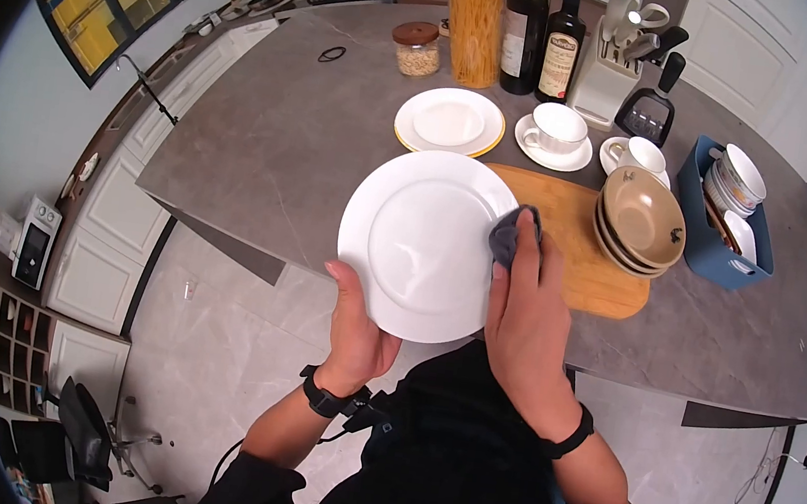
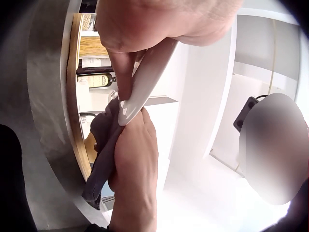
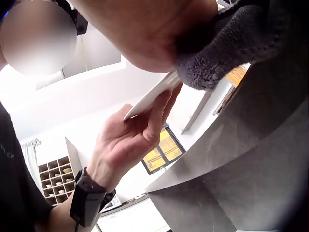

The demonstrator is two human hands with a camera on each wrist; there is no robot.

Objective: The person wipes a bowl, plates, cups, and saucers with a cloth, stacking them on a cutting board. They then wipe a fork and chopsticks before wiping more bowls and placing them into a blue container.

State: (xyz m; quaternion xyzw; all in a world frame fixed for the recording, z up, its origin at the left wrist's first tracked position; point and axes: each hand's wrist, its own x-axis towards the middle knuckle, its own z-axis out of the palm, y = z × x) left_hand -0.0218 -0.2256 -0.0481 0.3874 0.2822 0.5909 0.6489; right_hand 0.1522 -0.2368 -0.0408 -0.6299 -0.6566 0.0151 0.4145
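A white plate (image 1: 428, 240) is held up in front of the body, over the near edge of the table. My left hand (image 1: 358, 332) grips its lower left rim, thumb at the edge and fingers underneath, as the right wrist view shows. At the plate's right rim, my right hand (image 1: 530, 328) holds a dark grey cloth (image 1: 504, 236) against it. Part of the cloth (image 2: 102, 166) hangs down below the plate in the left wrist view. Its fuzzy, towel-like weave shows up close in the right wrist view.
Behind the plate lies a yellow-rimmed plate (image 1: 450, 122), with cups on saucers (image 1: 554, 135) beside it. Stacked brown bowls (image 1: 642, 221) stand on a wooden board (image 1: 555, 205). Further right is a blue bin (image 1: 725, 256) of dishes. Bottles (image 1: 524, 35) and a knife block (image 1: 605, 85) line the back.
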